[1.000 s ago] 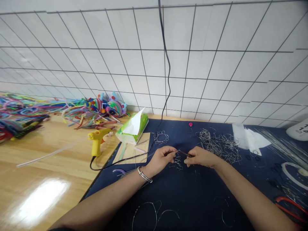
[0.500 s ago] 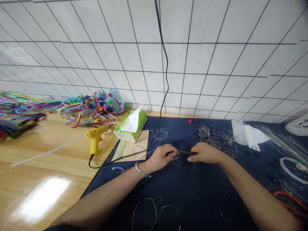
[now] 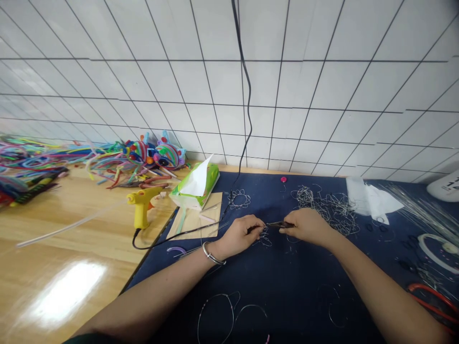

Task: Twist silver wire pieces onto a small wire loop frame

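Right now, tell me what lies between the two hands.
Head view: dark pliers extend from the right hand toward the bent wire at the left hand.

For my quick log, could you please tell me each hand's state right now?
Left hand: closed, pinching bent wire.
Right hand: closed, holding dark pliers.

Your right hand [image 3: 306,227] sits a little farther from your left hand [image 3: 242,234] than a second ago, and the dark pliers [image 3: 283,224] it grips lie more level, more of their length showing.
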Motion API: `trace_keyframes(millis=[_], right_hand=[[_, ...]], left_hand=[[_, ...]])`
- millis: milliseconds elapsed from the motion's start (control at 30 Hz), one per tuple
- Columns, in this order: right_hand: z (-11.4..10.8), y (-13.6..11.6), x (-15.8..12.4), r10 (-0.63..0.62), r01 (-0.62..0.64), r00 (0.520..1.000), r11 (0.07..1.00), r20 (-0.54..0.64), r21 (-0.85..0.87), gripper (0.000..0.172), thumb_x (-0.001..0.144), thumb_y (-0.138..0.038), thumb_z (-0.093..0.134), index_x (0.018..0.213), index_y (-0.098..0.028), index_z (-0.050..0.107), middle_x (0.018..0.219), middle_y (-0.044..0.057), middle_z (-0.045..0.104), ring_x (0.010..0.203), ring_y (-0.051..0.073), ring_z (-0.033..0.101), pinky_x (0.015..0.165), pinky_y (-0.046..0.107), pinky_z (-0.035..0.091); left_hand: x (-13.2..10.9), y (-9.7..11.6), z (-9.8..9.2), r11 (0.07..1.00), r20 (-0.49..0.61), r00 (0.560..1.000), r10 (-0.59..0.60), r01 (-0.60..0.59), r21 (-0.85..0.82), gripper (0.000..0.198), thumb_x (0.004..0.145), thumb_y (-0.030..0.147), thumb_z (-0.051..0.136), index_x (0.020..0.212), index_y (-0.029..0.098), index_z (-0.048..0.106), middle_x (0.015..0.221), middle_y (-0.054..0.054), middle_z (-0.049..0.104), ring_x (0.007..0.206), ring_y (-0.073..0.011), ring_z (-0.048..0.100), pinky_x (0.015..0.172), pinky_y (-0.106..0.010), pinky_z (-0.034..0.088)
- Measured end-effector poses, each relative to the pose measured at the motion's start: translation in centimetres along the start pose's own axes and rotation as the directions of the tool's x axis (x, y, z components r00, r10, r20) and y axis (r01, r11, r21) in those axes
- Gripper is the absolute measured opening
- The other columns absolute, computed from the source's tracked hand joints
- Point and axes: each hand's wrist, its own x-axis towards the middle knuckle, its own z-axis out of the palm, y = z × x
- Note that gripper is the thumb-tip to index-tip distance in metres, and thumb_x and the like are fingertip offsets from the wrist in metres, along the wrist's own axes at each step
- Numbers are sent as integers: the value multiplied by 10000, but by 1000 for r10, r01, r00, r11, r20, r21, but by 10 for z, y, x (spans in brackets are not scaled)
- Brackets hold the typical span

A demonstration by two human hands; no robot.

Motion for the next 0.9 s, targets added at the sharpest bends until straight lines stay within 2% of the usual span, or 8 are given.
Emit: trace_keyframes(millis=[167, 400, 533, 667, 733, 900], right_hand=[[-1, -6, -4, 5, -7, 999, 998, -38, -63, 388, 785, -518, 414, 647, -194, 575, 666, 27, 608, 610, 142, 533, 504, 237, 220], [2, -5, -2, 40, -40, 999, 999, 19, 2, 421, 759, -557, 425, 610, -190, 568, 593, 28, 577, 537, 130, 500, 480, 234, 215], [3, -4, 0, 28, -41, 993, 992, 111, 116, 433, 752, -566, 424, 606, -184, 566, 565, 19, 553, 488, 108, 461, 465, 225, 212], [4, -4, 2, 10, -39, 986, 985, 168, 170, 437, 749, -574, 420, 620, -185, 570, 560, 9, 551, 478, 101, 451, 467, 222, 215], [6, -5, 4, 27, -53, 986, 987, 162, 155, 440, 744, -581, 421, 613, -186, 564, 559, 6, 553, 476, 101, 451, 465, 221, 213], [13, -7, 5, 75, -79, 995, 995, 63, 64, 428, 761, -566, 407, 619, -193, 561, 590, 14, 564, 513, 114, 477, 471, 224, 213]], left_hand=[[0, -1, 0, 1000, 2, 1000, 25, -25, 17, 176, 788, 194, 460, 832, 168, 629, 726, -40, 583, 686, -133, 524, 664, -240, 406], [0, 2, -1, 1000, -6, 1000, 10, -10, -21, 183, 778, 233, 490, 866, 175, 640, 734, -43, 586, 672, -133, 524, 648, -241, 409], [-1, 0, 0, 990, -19, 998, -60, 57, -130, 196, 783, 288, 495, 834, 166, 639, 714, -37, 580, 609, -115, 523, 611, -231, 412], [-1, -6, 2, 962, 45, 987, -155, 161, -222, 225, 786, 326, 490, 778, 136, 610, 606, -10, 557, 515, -93, 508, 553, -217, 404], [0, -9, 1, 945, 79, 978, -194, 208, -251, 232, 789, 335, 484, 766, 130, 591, 560, 2, 545, 499, -91, 508, 535, -210, 399], [2, -11, 0, 906, 110, 966, -233, 257, -337, 234, 785, 347, 493, 734, 128, 555, 519, 15, 529, 478, -83, 493, 525, -203, 387]])
